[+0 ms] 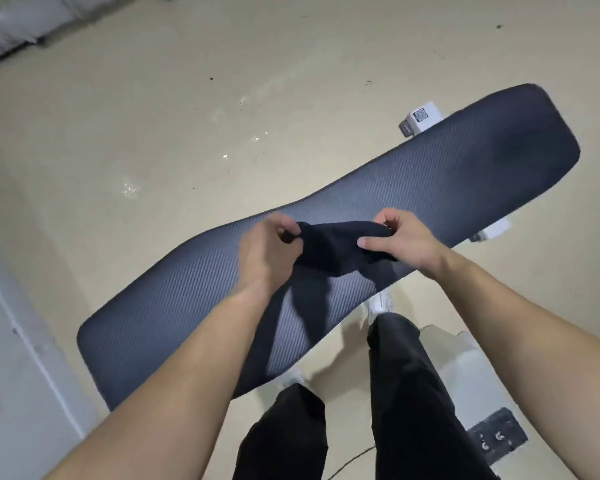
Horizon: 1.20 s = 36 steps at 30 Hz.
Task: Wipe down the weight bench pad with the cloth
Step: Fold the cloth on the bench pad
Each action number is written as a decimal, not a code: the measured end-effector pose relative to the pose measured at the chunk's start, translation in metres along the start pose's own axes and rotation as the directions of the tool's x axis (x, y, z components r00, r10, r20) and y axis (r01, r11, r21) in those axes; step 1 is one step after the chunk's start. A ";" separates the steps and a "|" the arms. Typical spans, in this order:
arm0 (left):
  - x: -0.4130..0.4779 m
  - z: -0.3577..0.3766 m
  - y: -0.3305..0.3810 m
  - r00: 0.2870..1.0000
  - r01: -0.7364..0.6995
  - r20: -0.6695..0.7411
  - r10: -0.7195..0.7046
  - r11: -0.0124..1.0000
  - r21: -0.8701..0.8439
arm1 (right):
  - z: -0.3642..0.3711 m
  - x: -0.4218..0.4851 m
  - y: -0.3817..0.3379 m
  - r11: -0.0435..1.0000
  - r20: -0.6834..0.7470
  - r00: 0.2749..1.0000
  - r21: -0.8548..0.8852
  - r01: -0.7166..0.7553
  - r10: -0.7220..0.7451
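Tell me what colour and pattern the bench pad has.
The bench pad is dark navy-grey with fine diagonal ribbing, clearest in the head view.

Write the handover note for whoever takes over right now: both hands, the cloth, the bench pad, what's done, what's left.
Left hand: grips one end of the dark cloth.
Right hand: pinches the other end, thumb on top.
Cloth: bunched between the two hands over the middle of the bench pad, with a fold hanging down. I cannot tell whether it touches the pad.
Done: the cloth is in hand and over the pad.
Left: spread or fold the cloth, then wipe the pad end to end. The picture does not show whether any part is already wiped, so treat the whole pad as to do.
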<state>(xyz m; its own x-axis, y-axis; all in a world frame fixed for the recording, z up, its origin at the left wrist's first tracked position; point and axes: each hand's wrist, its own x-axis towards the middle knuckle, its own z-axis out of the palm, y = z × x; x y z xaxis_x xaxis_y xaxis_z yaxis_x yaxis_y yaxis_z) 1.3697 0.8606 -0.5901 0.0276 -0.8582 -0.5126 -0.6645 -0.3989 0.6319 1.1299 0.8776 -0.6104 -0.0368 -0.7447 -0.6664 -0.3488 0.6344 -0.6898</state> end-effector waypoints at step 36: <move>-0.037 0.127 0.134 0.769 -0.103 0.621 0.151 0.988 -0.113 | -0.159 -0.092 0.055 0.984 -0.102 0.992 0.152 0.093 -0.078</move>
<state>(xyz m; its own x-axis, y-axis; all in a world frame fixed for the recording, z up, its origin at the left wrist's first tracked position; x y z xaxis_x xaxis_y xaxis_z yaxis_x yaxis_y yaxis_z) 1.1849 0.8798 -0.5609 -0.5431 -0.5193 -0.6599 -0.5749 -0.3428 0.7429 0.9654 0.9477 -0.5420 -0.1053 -0.8091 -0.5781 -0.2047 0.5866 -0.7836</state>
